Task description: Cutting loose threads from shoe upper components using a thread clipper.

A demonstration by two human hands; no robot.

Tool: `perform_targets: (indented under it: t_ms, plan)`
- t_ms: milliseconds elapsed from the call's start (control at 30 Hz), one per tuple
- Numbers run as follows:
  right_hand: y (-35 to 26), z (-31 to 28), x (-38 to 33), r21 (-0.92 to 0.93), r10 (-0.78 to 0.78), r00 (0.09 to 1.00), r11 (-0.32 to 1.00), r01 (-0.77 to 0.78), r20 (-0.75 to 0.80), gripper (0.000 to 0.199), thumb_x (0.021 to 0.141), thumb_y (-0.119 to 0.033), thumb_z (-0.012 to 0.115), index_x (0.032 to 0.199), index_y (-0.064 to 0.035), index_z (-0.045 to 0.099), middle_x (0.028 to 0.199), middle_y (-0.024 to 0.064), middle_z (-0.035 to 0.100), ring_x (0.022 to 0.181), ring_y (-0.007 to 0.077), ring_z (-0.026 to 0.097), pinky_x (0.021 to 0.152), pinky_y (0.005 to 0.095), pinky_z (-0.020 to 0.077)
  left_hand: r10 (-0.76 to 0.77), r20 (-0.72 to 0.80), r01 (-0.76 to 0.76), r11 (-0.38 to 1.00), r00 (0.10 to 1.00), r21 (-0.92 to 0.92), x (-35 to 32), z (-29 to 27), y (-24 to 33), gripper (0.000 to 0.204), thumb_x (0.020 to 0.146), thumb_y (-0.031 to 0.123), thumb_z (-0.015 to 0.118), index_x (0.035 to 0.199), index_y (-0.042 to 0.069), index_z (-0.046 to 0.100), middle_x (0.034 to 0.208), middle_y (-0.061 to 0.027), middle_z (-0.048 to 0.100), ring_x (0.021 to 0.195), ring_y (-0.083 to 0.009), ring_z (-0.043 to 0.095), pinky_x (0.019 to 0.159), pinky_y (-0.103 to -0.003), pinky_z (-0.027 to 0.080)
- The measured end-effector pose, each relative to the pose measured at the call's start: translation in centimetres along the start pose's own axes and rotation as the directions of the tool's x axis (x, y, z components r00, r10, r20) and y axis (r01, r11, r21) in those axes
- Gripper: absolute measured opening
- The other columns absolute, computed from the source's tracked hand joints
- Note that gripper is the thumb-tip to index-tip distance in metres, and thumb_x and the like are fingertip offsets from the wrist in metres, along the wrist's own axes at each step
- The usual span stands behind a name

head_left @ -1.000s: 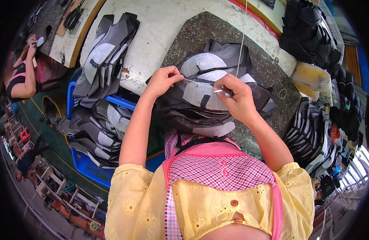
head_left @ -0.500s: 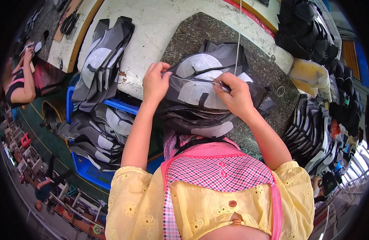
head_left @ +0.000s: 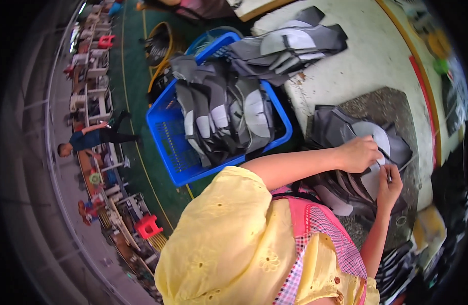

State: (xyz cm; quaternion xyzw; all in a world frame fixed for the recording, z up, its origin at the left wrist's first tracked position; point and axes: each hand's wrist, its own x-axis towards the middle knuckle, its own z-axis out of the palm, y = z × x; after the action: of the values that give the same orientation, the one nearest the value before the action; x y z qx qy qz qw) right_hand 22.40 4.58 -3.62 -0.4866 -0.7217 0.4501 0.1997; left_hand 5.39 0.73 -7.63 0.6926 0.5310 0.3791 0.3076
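A pile of black-and-grey cut pieces with pale patches, like shoe uppers, lies on a dark speckled board. Over the pile, my left hand is closed in a pinch, knuckles up. Just nearer and to the right, my right hand pinches too, its fingertips close to the left ones. A small whitish bit shows between the fingertips. Something small and dark sits at the right fingers, too small to name. A thin pale cord runs off to the right of the hands.
Left of me, a blue plastic basket holds several similar pieces. Another stack lies at the table's left edge, partly over the basket. Beyond the green floor a person stands by work benches. At right stands a yellowish container.
My view has swung left, so the pile and hands appear farther right and the basket shows whole. My hands have come closer together over the pile, both still pinching.
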Motion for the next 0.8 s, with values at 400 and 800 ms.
perform_targets:
  t_ms: [400, 800]
  plan:
    - [-2.3, 1.0, 0.5, -0.111, 0.048, 0.995, 0.992, -0.057, -0.083, 0.011, 0.076, -0.012, 0.061, 0.081, -0.0029, 0.057, 0.07, 0.0153, 0.057, 0.059, 0.024, 0.056, 0.055, 0.032, 0.0436, -0.024, 0.73, 0.178, 0.975, 0.683, -0.135, 4.6, -6.2, -2.6, 0.03, 0.082, 0.017, 0.053, 0.11, 0.007, 0.059, 0.099, -0.0112, 0.056, 0.095, -0.0258, 0.051, 0.086, -0.035, 0.039]
    - [-1.7, 0.4, -0.4, -0.044, -0.05, 0.985, 0.998, 0.044, -0.168, 0.009, 0.07, -0.007, 0.059, 0.073, -0.0021, 0.052, 0.068, 0.0144, 0.052, 0.066, 0.0323, 0.054, 0.059, 0.0379, 0.0427, -0.222, 0.793, 0.533, 0.833, 0.567, -0.147, 6.1, -6.2, -1.1, 0.038, 0.07, 0.008, 0.067, 0.107, 0.005, 0.062, 0.096, -0.0066, 0.061, 0.092, -0.0155, 0.056, 0.083, -0.028, 0.043]
